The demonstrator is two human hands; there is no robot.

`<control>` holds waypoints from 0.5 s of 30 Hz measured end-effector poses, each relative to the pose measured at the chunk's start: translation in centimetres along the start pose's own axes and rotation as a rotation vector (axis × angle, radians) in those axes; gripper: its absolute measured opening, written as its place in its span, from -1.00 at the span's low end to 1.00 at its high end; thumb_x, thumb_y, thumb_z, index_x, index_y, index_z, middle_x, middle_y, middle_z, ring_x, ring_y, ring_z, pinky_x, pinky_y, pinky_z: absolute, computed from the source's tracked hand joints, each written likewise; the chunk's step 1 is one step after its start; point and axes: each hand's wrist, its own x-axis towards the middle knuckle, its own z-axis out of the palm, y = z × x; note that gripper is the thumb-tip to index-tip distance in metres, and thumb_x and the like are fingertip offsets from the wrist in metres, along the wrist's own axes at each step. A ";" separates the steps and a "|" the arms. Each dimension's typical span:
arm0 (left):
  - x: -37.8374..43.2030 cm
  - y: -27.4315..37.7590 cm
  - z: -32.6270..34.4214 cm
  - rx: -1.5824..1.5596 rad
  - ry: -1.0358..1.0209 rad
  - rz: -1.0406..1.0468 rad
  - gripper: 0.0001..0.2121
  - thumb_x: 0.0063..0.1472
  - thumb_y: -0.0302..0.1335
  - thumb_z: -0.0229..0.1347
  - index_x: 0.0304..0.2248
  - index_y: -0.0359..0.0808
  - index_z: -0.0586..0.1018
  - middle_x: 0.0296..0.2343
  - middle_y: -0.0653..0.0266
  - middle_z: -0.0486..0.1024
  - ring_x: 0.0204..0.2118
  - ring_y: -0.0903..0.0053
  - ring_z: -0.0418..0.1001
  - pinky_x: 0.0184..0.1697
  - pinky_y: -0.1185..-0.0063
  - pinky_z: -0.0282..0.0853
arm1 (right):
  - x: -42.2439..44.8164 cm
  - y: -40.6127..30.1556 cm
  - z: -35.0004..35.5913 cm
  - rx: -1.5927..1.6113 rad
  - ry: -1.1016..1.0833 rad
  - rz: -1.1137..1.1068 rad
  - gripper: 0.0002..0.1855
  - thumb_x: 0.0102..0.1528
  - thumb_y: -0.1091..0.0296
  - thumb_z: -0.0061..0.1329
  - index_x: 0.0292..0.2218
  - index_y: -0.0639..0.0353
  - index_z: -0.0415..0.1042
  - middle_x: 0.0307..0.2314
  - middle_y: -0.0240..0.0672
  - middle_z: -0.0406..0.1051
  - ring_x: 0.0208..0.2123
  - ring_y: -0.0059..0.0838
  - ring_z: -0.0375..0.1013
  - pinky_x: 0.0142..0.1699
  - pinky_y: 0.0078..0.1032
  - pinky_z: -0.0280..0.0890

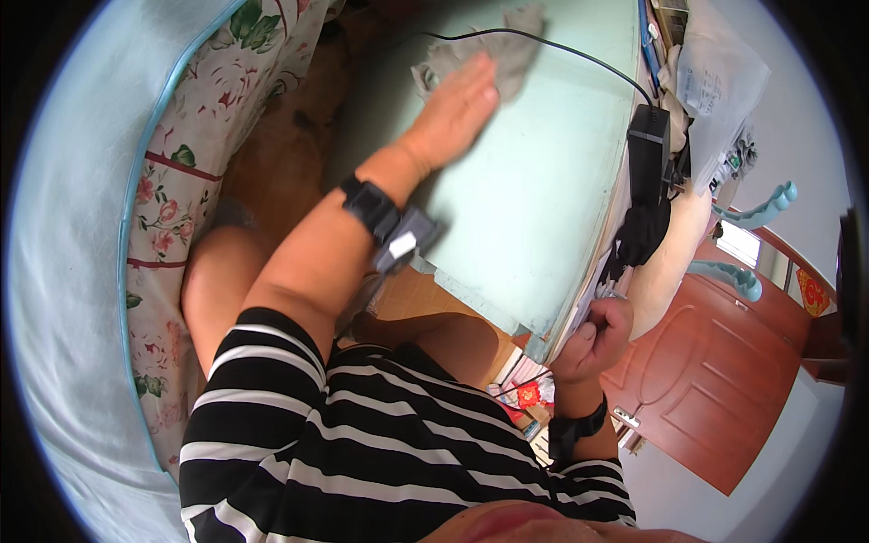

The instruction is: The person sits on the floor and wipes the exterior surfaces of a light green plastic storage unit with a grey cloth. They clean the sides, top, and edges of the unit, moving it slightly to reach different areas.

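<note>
My left hand (456, 108) is on a bunched grey cloth (519, 51), fingers extended and close together, against a large pale green panel (543, 170). Cloth and fingertips are slightly blurred. The cloth spreads beyond the fingers and past both sides of the hand. At the panel's right-hand edge, near its lower corner, my right hand (594, 339) is curled beside some papers. Its fingers hide whether anything is inside them. Both wrists wear black straps, the left one with a small grey device (407, 241).
A black cable (543, 41) crosses the panel to a black power adapter (648, 149) at its edge. Black fabric (641, 234) and a plastic bag (719, 81) lie beyond. Floral fabric (224, 88) hangs at left. A reddish wooden door (713, 380) is at right.
</note>
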 end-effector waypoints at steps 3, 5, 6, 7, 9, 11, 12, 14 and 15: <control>2.6 -2.4 -2.2 0.004 0.098 -0.341 -0.39 0.42 -0.08 -0.29 0.19 -0.45 0.30 0.21 -0.14 0.20 0.32 0.12 0.08 0.35 0.43 -0.05 | 0.0 0.2 -0.1 0.008 -0.022 -0.024 -0.80 0.07 0.35 -0.16 -0.31 0.31 0.30 -0.55 -0.27 0.18 -0.61 -0.45 0.14 -0.52 -0.54 0.06; 1.5 -2.5 -3.2 -0.063 0.089 -0.685 -0.45 0.41 -0.20 -0.13 0.19 -0.49 0.29 0.19 0.01 0.29 0.26 0.39 0.20 0.33 0.55 -0.03 | 0.2 0.2 -0.1 -0.043 -0.007 -0.082 -0.80 0.07 0.33 -0.16 -0.33 0.30 0.30 -0.56 -0.27 0.17 -0.62 -0.45 0.14 -0.53 -0.52 0.05; 0.6 -1.9 -2.9 -0.182 0.106 -0.500 -0.47 0.40 -0.22 -0.11 0.18 -0.49 0.32 0.16 0.01 0.33 0.23 0.39 0.24 0.32 0.55 -0.01 | 0.4 0.2 0.0 -0.051 0.002 -0.077 -0.80 0.07 0.32 -0.15 -0.33 0.29 0.30 -0.56 -0.28 0.17 -0.62 -0.44 0.14 -0.53 -0.51 0.05; -0.8 -0.8 -2.6 -0.268 0.138 -0.488 -0.48 0.40 -0.24 -0.09 0.17 -0.49 0.34 0.13 0.01 0.37 0.20 0.40 0.28 0.31 0.55 0.01 | 0.5 0.1 0.1 -0.044 0.010 -0.083 -0.79 0.08 0.31 -0.15 -0.34 0.29 0.30 -0.56 -0.28 0.17 -0.62 -0.44 0.14 -0.53 -0.50 0.05; -2.0 2.1 -0.9 -0.058 -0.050 -0.279 -0.49 0.40 -0.24 -0.11 0.20 -0.43 0.30 0.25 -0.11 0.14 0.35 0.10 0.00 0.38 0.35 -0.15 | 0.6 -0.1 0.1 0.010 0.005 -0.054 -0.79 0.08 0.29 -0.14 -0.35 0.28 0.30 -0.56 -0.28 0.18 -0.62 -0.43 0.15 -0.54 -0.49 0.04; -0.3 4.2 0.0 -0.032 -0.070 0.139 -0.59 0.41 -0.22 -0.16 0.04 -0.37 0.41 0.14 -0.08 0.27 0.27 0.04 0.10 0.33 0.26 -0.07 | 0.5 -0.2 0.2 -0.037 -0.003 -0.063 -0.78 0.07 0.29 -0.15 -0.35 0.29 0.30 -0.57 -0.27 0.18 -0.63 -0.43 0.15 -0.53 -0.50 0.04; 1.0 4.9 0.3 -0.013 -0.034 0.222 -0.61 0.41 -0.21 -0.19 -0.04 -0.34 0.47 0.09 -0.06 0.33 0.24 0.01 0.15 0.30 0.22 -0.03 | 0.6 -0.2 0.2 -0.019 0.002 -0.062 -0.79 0.07 0.30 -0.14 -0.35 0.29 0.30 -0.57 -0.27 0.18 -0.63 -0.43 0.14 -0.53 -0.50 0.05; 4.3 4.7 -0.6 0.078 -0.024 0.049 -0.57 0.41 -0.20 -0.24 0.02 -0.35 0.43 0.14 0.01 0.30 0.23 0.05 0.17 0.29 0.30 0.04 | 0.6 -0.1 0.2 -0.004 0.011 -0.050 -0.79 0.05 0.33 -0.14 -0.35 0.30 0.31 -0.56 -0.25 0.19 -0.63 -0.40 0.15 -0.52 -0.48 0.08; 5.6 4.2 -1.1 0.066 -0.016 -0.147 -0.53 0.41 -0.19 -0.25 0.10 -0.34 0.40 0.20 0.02 0.25 0.24 0.08 0.17 0.28 0.36 0.06 | 0.6 -0.1 0.2 -0.008 -0.003 -0.036 -0.80 0.03 0.35 -0.14 -0.34 0.30 0.31 -0.56 -0.24 0.20 -0.62 -0.38 0.16 -0.51 -0.46 0.11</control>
